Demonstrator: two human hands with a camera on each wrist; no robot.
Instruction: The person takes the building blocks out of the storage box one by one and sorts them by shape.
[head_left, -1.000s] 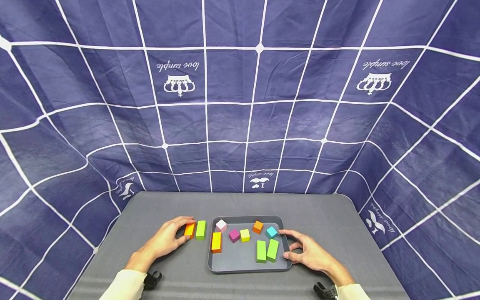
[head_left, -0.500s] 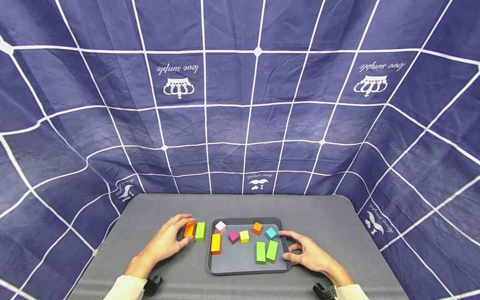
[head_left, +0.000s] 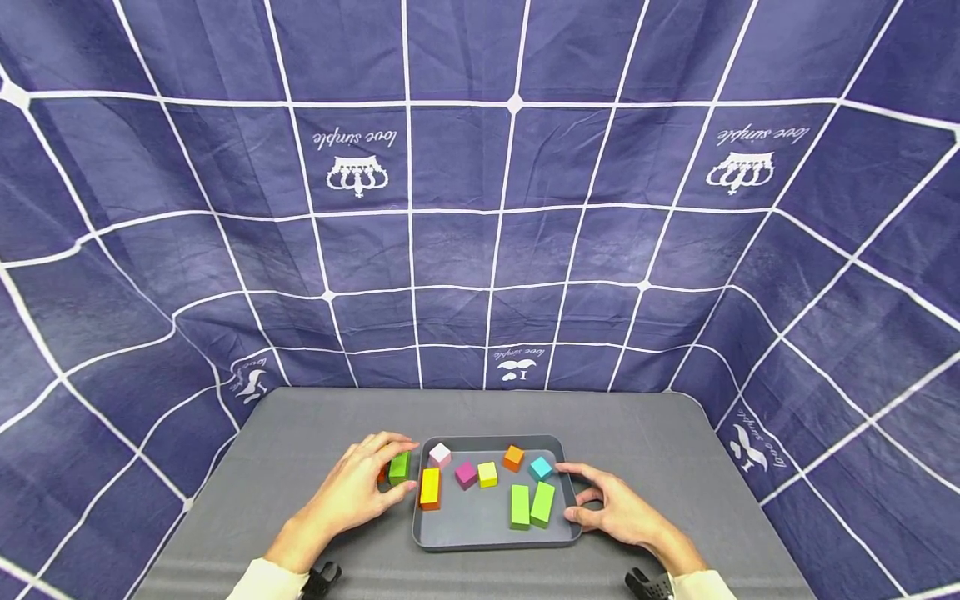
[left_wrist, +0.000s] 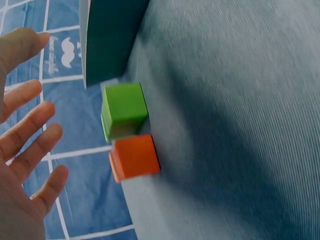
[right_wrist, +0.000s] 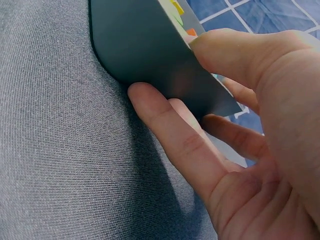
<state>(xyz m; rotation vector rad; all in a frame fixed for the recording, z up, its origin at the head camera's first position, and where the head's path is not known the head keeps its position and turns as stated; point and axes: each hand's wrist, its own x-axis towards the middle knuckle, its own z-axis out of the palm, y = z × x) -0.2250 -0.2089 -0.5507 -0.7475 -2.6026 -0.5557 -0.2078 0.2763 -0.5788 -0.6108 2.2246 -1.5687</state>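
Left hand [head_left: 358, 492], fingers spread and gripping nothing, hovers at green block [head_left: 400, 467] and orange block [head_left: 383, 473]; right hand [head_left: 617, 510] grips tray [head_left: 487, 540] rim. Next, probably: pinch one block.

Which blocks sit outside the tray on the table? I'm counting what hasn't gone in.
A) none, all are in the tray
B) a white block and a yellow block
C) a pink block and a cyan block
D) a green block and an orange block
D: the green block and the orange block stand side by side on the grey table just left of the tray, at the left hand.
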